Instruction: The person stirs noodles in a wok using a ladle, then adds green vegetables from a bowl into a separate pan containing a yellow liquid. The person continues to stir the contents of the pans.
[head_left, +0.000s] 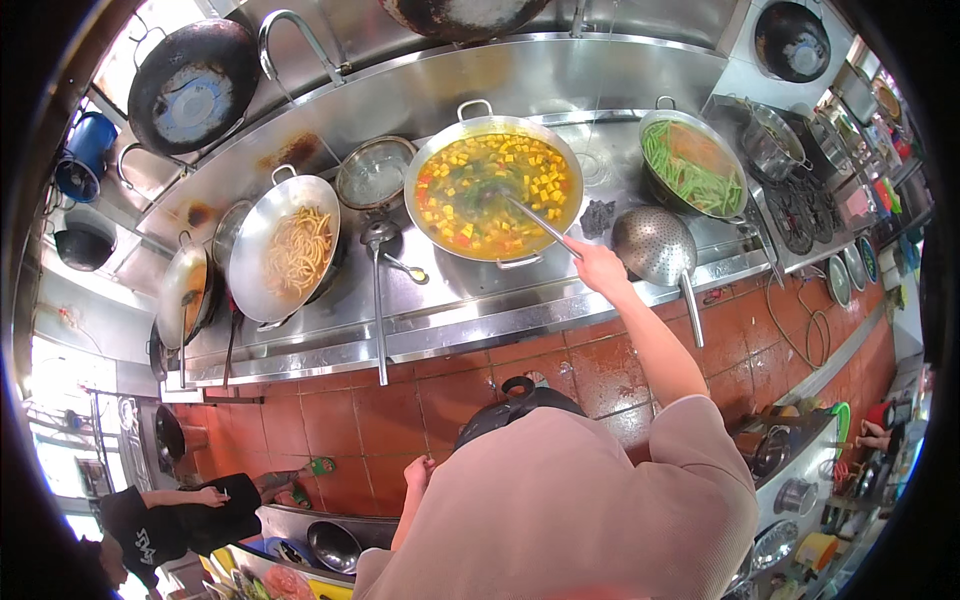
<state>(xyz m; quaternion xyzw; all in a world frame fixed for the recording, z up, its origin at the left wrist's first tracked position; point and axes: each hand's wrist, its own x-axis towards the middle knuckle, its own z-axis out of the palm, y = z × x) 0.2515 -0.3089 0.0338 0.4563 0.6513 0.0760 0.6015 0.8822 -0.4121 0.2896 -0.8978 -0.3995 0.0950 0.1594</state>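
Note:
My right hand (600, 264) grips the metal handle of a ladle (536, 219), whose head is under the soup in a large wok (571, 150). Yellow cubes, red pieces and green leaves float in the broth. My left hand (420, 471) hangs low beside my body, its fingers curled, with nothing visible in it. Right of the soup wok, a perforated metal strainer (654, 244) lies near my right hand, its handle over the counter's edge. A wok of green vegetables (694, 169) stands behind it. To the left are a wok of noodle-like strips (300, 251) and another ladle (379, 285).
The steel counter's front edge (450, 330) runs across before me. A round sieve (375, 174) and a tilted wok (180, 289) stand left; a pot (772, 142) stands right. Another person (180, 510) is at lower left. A hose (814, 337) lies on the wet-looking tile floor.

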